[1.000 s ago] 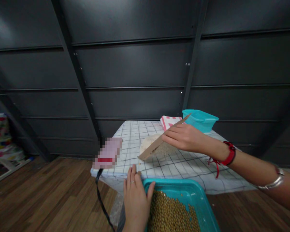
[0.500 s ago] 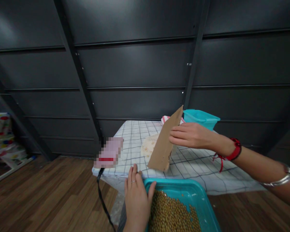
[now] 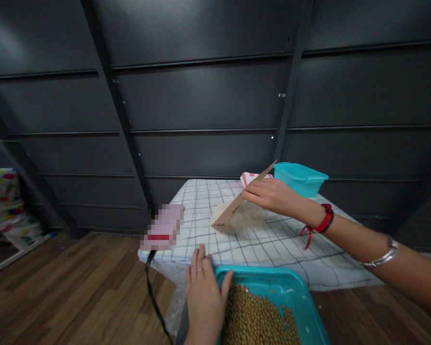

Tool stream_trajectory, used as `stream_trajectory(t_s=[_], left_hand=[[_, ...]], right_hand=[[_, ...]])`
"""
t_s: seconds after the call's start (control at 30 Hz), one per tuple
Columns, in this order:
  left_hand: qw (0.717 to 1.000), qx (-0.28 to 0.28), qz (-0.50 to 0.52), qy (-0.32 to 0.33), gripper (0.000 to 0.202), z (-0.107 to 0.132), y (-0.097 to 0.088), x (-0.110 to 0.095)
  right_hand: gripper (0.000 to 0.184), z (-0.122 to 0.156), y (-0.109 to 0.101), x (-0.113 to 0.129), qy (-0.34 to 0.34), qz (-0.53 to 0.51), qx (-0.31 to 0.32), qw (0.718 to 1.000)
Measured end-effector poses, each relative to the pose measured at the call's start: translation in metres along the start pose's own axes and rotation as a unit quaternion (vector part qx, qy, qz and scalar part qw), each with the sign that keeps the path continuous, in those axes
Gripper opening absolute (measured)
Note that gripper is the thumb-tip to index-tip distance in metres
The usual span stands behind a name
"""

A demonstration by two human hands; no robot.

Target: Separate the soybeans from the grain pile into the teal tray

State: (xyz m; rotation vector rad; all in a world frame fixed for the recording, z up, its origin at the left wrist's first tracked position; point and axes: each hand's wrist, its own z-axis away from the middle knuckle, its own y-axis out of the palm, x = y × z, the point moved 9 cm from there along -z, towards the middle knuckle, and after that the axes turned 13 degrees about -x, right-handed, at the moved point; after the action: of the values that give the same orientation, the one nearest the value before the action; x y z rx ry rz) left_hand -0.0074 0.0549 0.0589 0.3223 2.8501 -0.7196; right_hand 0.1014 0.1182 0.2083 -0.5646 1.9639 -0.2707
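Note:
My right hand [image 3: 271, 194] grips a flat piece of brown cardboard [image 3: 230, 211] by its near side. The cardboard is tilted, its lower edge down in a pale, grainy heap [image 3: 251, 221] on the checked cloth. Part of the heap is hidden behind the cardboard. My left hand [image 3: 205, 299] grasps the left rim of a teal plastic tub [image 3: 273, 272], thumb over the rim and fingers stretched along the outside. Inside the tub lie many small tan beans [image 3: 256, 316]. The tub is at the table's near edge, cut off by the frame.
A white checked cloth [image 3: 197, 196] covers the table. A second teal tub [image 3: 300, 179] stands at the back right, beside a folded red-and-white cloth [image 3: 249, 177]. At the left edge lies a blurred-out pinkish item [image 3: 165, 223], a black strap [image 3: 153, 297] hanging below it. A dark panelled wall [image 3: 201, 96] rises behind.
My right hand has shifted left with the cardboard, which now leans over more and has its lower edge farther from me. More of the pale heap shows. My left hand has stayed put.

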Motion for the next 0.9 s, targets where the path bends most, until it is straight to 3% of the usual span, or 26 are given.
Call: stream_trajectory(t_s=[0.27,0.4,0.67,0.9], left_hand=[[1.0,-0.001,0.012,-0.013,0.037,-0.001,-0.001,0.005],[1.0,-0.006,0.01,-0.013,0.037,0.0,0.0,0.005],[1.0,0.0,0.009,-0.009,0.037,-0.002,0.0,0.005],[1.0,0.007,0.013,-0.016,0.037,-0.002,0.0,0.005]], right_hand=[[0.024,0.022,-0.021,-0.004,0.007,-0.028,0.027,0.999],[0.025,0.021,-0.019,-0.007,0.029,-0.022,0.033,0.999],[0.024,0.009,-0.015,0.011,0.005,-0.021,0.008,1.0],[0.024,0.021,-0.039,0.014,-0.015,-0.017,-0.034,0.999]])
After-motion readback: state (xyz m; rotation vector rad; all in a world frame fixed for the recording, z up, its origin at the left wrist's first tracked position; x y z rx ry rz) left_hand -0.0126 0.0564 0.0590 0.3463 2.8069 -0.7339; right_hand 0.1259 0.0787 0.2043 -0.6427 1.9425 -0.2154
